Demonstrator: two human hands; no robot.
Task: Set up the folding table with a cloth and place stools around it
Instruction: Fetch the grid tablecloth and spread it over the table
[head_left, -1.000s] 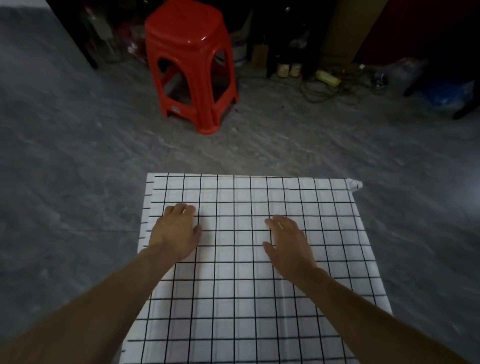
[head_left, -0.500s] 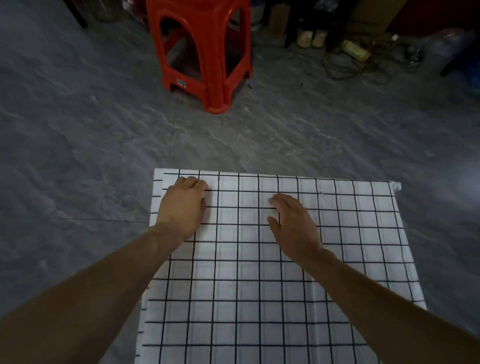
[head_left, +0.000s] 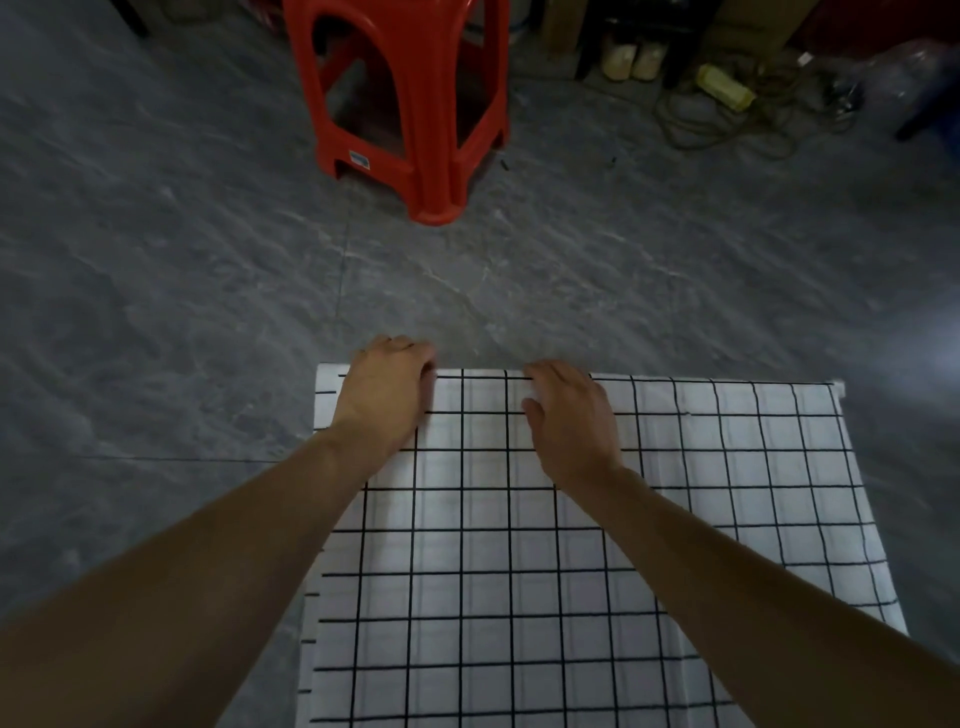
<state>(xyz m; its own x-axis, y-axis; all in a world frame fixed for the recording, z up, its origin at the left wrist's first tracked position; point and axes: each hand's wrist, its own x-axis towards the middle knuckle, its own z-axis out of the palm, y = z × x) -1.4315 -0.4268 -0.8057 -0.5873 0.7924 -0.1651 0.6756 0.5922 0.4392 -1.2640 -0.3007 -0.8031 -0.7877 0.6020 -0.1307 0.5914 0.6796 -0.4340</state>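
The cloth (head_left: 467, 571) lies spread over the table, hiding it. Both hands are at its far edge. The left hand (head_left: 387, 400) bends its fingers (head_left: 400, 345) over that edge; whether they grip, I cannot tell. The right hand (head_left: 569, 421) rests flat, fingers relaxed. One stool (head_left: 415, 104) stands well beyond on the floor (head_left: 156, 260). The covering looks nearly done; stools are still to place.

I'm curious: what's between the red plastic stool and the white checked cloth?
Just bare grey marbled floor, no objects, shown in the head view.
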